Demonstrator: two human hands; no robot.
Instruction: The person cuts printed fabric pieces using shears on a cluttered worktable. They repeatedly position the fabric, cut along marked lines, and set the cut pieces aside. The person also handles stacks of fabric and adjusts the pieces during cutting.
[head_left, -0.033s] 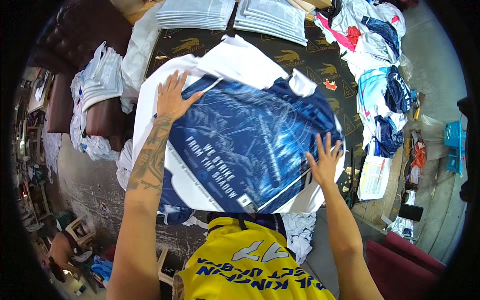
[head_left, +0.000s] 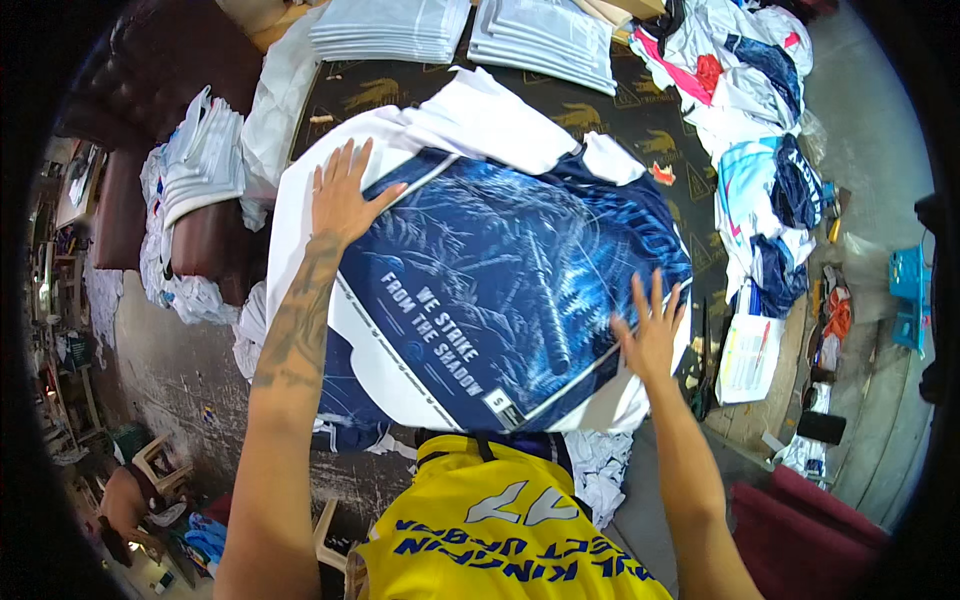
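Observation:
A dark blue printed fabric panel [head_left: 500, 270] with white borders lies spread in front of me, tilted, with pale lettering and a leafy pattern. White fabric [head_left: 490, 115] shows along its far side. My left hand [head_left: 343, 190] lies flat on the panel's upper left edge, fingers spread, partly over the white margin. My right hand [head_left: 652, 325] rests on the panel's right edge with its fingers apart. Neither hand grips anything. More dark blue fabric [head_left: 350, 390] shows under the near left corner.
The panel lies on a black printed board [head_left: 640, 130]. Stacked grey-white packages [head_left: 390, 30] stand at its far edge. Loose printed fabric [head_left: 765, 180] lines the right side, near a paper sheet [head_left: 748, 355] and scissors [head_left: 702, 350]. A brown sofa [head_left: 150, 70] stands left.
The panel has shifted very slightly, its near edge a little lower and its right side a little further right. Both hands stay almost in place.

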